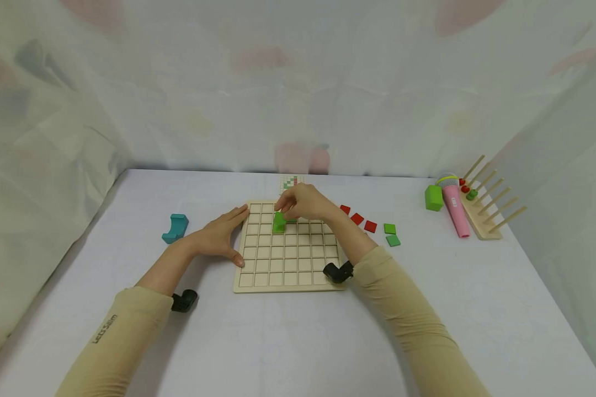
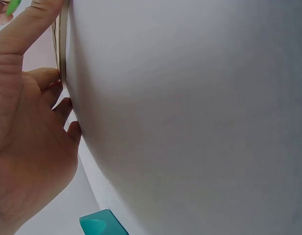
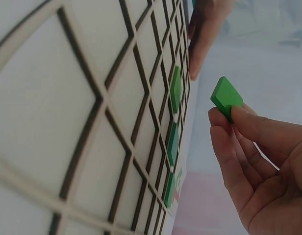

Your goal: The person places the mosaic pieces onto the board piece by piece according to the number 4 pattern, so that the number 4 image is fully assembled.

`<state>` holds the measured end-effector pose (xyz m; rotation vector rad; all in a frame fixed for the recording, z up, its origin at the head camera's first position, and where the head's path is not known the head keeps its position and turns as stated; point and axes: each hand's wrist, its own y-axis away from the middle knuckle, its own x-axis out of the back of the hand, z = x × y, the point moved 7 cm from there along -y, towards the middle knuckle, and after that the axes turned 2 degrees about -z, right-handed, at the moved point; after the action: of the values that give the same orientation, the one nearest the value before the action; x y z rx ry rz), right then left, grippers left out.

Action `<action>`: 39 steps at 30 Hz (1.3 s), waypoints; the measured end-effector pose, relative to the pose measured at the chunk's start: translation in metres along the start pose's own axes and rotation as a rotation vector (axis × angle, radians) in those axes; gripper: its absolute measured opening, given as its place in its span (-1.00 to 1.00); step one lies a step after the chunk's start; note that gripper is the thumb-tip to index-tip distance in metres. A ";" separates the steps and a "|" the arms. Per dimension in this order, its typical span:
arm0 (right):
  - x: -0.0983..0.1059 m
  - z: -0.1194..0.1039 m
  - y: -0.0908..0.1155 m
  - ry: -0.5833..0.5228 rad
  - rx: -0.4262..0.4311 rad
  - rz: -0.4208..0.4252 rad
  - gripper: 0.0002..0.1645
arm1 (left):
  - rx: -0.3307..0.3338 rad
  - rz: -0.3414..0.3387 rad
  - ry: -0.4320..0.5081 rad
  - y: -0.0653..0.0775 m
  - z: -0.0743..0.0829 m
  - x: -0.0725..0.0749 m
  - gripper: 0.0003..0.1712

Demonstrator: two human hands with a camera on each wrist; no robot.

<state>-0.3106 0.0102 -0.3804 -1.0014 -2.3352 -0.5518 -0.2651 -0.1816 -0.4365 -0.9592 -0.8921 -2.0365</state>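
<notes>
Held green tile (image 3: pixel 228 95): up in the air over the far part of the board, tilted, its lower corner between thumb and fingers
Right hand (image 1: pixel 308 201): pinching that tile between thumb and fingertips
Green tiles on the board (image 3: pixel 175 90): three showing in the right wrist view, lying in cells in a run, the middle one darker
Grid board (image 1: pixel 290 264): pale wood, flat on the table, square cells marked off by raised strips
Left hand (image 1: pixel 218 234): grasping nothing, thumb and fingers spread apart, their tips touching the board's left edge
Printed card (image 1: pixel 292 183): just behind the board's far edge, a small grid with green and red squares on it
Red tiles (image 1: pixel 370 226): three seen loose near the board's right side
Loose green tiles (image 1: pixel 389 228): two, farther right than the red ones
Teal block (image 1: pixel 175 227): left of the board, near the left hand, with a curved notch
Green block (image 1: pixel 434 198): well to the right, just beside the microphone
Pink microphone (image 1: pixel 455 209): lying down, between green block and peg stand
Peg stand (image 1: pixel 491 234): wooden, slanting pegs, small red and green pieces at its far end
Table (image 1: pixel 298 353): white covering under everything
</notes>
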 end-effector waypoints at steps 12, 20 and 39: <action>-0.038 -0.012 -0.016 0.066 0.000 -0.054 -0.80 | 0.008 -0.001 -0.006 0.002 -0.001 0.000 0.59; -0.049 -0.016 -0.019 0.163 0.028 -0.040 -0.81 | 0.009 -0.003 -0.012 0.001 -0.001 0.000 0.60; -0.056 -0.022 -0.016 0.275 0.065 -0.068 -0.85 | 0.004 -0.002 0.000 0.001 -0.002 -0.001 0.59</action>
<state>-0.2833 -0.0423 -0.3999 -0.7661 -2.1337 -0.5953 -0.2646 -0.1836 -0.4380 -0.9563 -0.8974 -2.0353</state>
